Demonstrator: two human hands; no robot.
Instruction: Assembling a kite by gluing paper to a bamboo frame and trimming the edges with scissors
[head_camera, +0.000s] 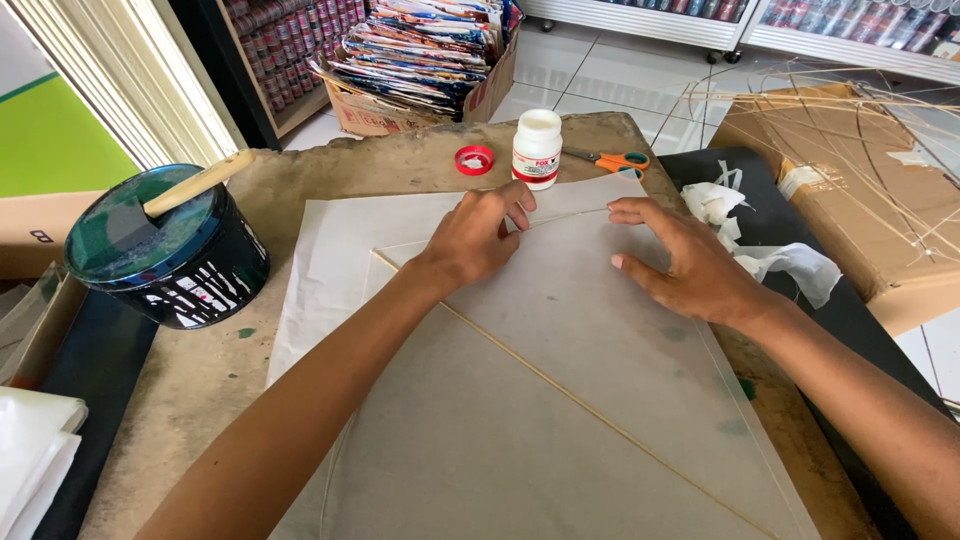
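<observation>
A sheet of thin white paper lies on the worn wooden table, over a stack of more white sheets. A thin bamboo stick runs diagonally across it. My left hand presses its fingertips on the folded top edge of the paper. My right hand lies flat with spread fingers on the paper's upper right edge. Just beyond the hands stand an open white glue bottle and its red cap.
Orange-handled scissors lie behind the bottle. A dark paint tub with a brush handle sits at the left. Crumpled paper scraps lie right, beside a cardboard box with thin sticks. A box of colourful sheets stands beyond.
</observation>
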